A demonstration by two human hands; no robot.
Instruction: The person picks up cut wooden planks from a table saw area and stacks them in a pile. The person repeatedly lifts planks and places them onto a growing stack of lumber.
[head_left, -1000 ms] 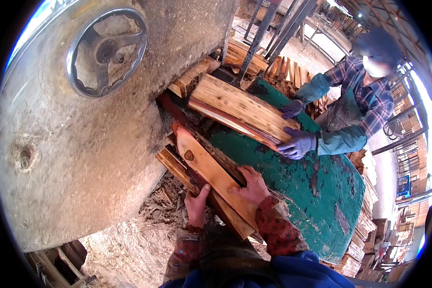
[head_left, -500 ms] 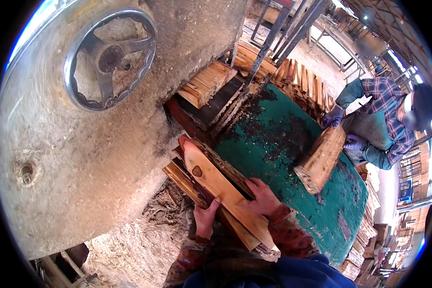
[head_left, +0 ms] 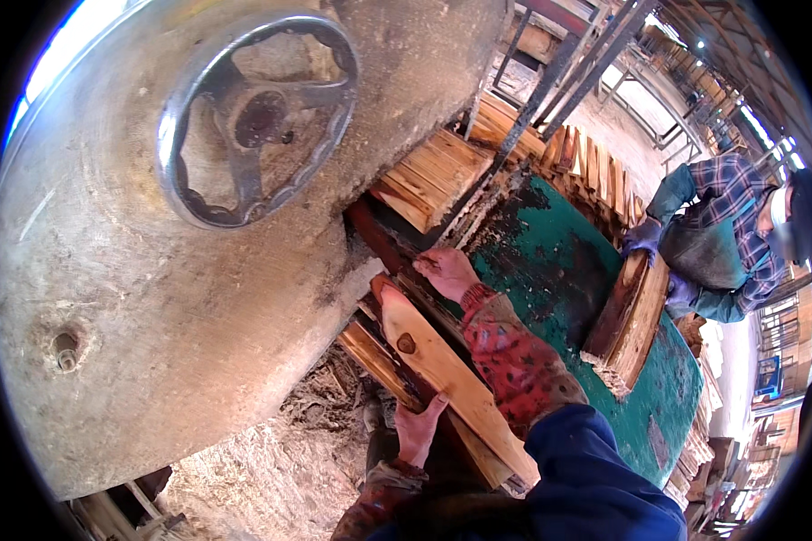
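My left hand point(head_left: 418, 429) grips the near side of a pale wooden board point(head_left: 447, 374) with a dark knot, thumb on its top face and fingers underneath. Under that board, another bark-edged board point(head_left: 368, 353) sticks out to the left. My right hand point(head_left: 448, 273) is closed beyond the board's far end, beside a dark reddish metal edge point(head_left: 374, 236); whatever its curled fingers may hold is hidden. The right forearm, in a red patterned sleeve, passes over the right side of the boards.
A large worn metal machine housing point(head_left: 244, 298) with a handwheel point(head_left: 262, 122) fills the left. Stacked slats point(head_left: 433, 176) lie past my right hand. A co-worker point(head_left: 722, 216) in purple gloves holds a thick wood piece point(head_left: 630, 320) over the green table point(head_left: 537, 316). Sawdust covers the floor point(head_left: 253, 460).
My right hand has left the board's right side and reached forward to its far end. The left hand keeps its grip. The co-worker's wood piece has turned, and the view has shifted.
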